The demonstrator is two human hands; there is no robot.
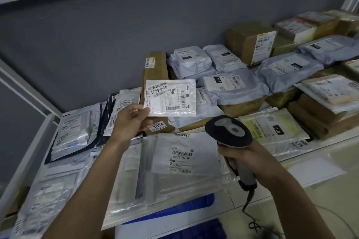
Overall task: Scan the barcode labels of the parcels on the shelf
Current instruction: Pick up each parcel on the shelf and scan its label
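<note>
My left hand (130, 122) pinches the flat parcel (170, 100) by its corner, label facing me. Right hand (244, 158) grips scanner (229, 132), just below-right of pkg; needs tilting up-left.

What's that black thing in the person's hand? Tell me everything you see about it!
The black and grey handheld barcode scanner has a rounded black head with a grey top panel, a grey handle and a dark cable hanging from its base. The right hand grips the handle. Its head is held above the shelf's parcels.
</note>
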